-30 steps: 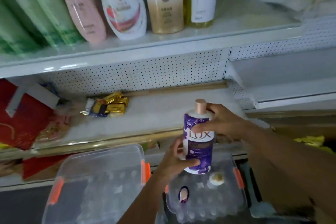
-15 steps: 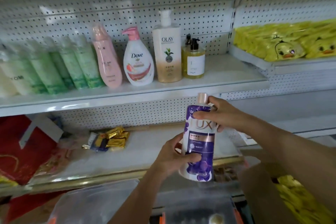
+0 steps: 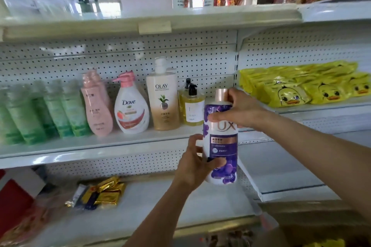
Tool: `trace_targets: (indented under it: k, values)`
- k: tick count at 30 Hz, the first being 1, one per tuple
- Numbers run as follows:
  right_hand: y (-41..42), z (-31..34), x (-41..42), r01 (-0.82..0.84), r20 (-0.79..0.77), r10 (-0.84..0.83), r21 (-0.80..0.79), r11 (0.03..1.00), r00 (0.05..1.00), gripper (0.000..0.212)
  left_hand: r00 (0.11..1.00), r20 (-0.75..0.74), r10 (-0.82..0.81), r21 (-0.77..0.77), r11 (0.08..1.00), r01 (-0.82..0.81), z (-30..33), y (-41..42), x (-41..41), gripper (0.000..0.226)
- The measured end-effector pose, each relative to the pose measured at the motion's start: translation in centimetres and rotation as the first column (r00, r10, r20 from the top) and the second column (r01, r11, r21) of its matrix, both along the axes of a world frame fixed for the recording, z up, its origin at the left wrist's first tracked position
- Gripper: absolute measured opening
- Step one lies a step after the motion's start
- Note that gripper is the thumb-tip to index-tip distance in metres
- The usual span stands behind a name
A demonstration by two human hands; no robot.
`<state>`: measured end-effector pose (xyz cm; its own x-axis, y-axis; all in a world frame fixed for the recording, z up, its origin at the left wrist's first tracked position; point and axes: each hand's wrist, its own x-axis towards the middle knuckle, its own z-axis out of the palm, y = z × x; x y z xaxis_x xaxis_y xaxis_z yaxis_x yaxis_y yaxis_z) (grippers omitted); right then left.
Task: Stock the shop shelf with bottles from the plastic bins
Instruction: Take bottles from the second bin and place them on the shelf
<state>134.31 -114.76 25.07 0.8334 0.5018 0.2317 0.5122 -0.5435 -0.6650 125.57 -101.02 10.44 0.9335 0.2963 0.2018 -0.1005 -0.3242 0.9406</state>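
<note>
now that we have lifted the lux bottle [image 3: 220, 142] from bin height up to the middle shelf [image 3: 96, 146], our left hand [image 3: 197, 163] grips its base and our right hand [image 3: 239, 110] its shoulder; it hangs just right of the yellow pump bottle [image 3: 191, 110], ready for placing.

We face white shop shelving [image 3: 120, 146] with a perforated back panel [image 3: 120, 56], evenly and brightly lit.

Both my forearms are showing bare here, left hand [image 3: 197, 163] and right hand [image 3: 242, 111] wearing no gloves or rings, far as I can tell.
</note>
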Motion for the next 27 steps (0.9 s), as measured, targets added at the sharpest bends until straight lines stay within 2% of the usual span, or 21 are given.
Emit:
trace_targets:
  k: [8, 12, 15, 20, 23, 27]
  values:
    - [-1.2, 4.6, 6.6, -0.011, 0.137, 0.000, 0.077, 0.997, 0.991, 0.063, 0.991, 0.121, 0.064, 0.008, 0.998, -0.066, 4.2, -1.9, 8.0, 0.073]
    - [-1.2, 4.8, 9.2, -0.010, 0.146, -0.007, 0.117, 0.993, 0.989, 0.061, 0.986, 0.122, 0.114, 0.124, 0.984, -0.129, 5.0, -1.5, 11.4, 0.072]
    - [-0.6, 4.2, 11.1, -0.007, 0.154, -0.011, 0.117, 0.993, 0.988, 0.062, 0.982, 0.109, 0.155, 0.173, 0.970, -0.172, 4.9, -1.0, 13.4, 0.071]
    - [1.2, 3.9, 13.5, -0.023, 0.206, 0.012, 0.053, 0.998, 0.978, 0.062, 0.969, 0.177, 0.172, 0.056, 0.981, -0.185, 4.1, -1.6, 15.3, 0.068]
    - [2.2, 3.9, 15.2, -0.026, 0.215, 0.022, 0.015, 1.000, 0.976, 0.063, 0.960, 0.227, 0.162, 0.095, 0.978, -0.187, 2.5, -2.1, 15.5, 0.068]
    - [3.2, 3.9, 17.2, -0.043, 0.195, 0.039, 0.018, 0.999, 0.980, 0.060, 0.967, 0.198, 0.160, 0.158, 0.968, -0.192, 0.9, -2.2, 16.2, 0.068]
